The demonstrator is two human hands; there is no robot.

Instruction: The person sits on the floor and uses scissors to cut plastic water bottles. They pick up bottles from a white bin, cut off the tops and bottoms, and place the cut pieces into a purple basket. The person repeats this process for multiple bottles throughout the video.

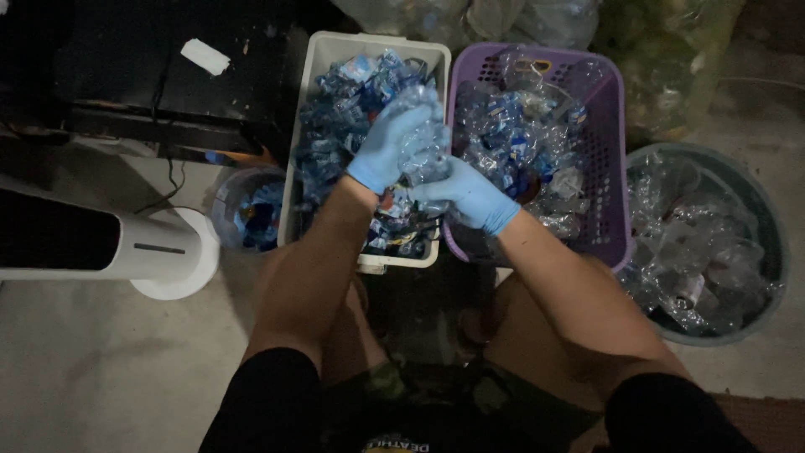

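Observation:
Both my hands wear light blue gloves and grip one crushed clear plastic bottle between them. My left hand wraps the bottle's upper part from the left. My right hand holds its lower end from the right. The bottle hangs over the gap between a white crate and a purple basket. The white crate is full of crushed bottles with blue labels. The purple basket holds clear crushed bottles, some with blue labels.
A round grey-green tub of clear crushed plastic stands at the right. A small clear container with blue bits sits left of the white crate. A white fan base lies at the left on the concrete floor. Plastic bags are piled behind the bins.

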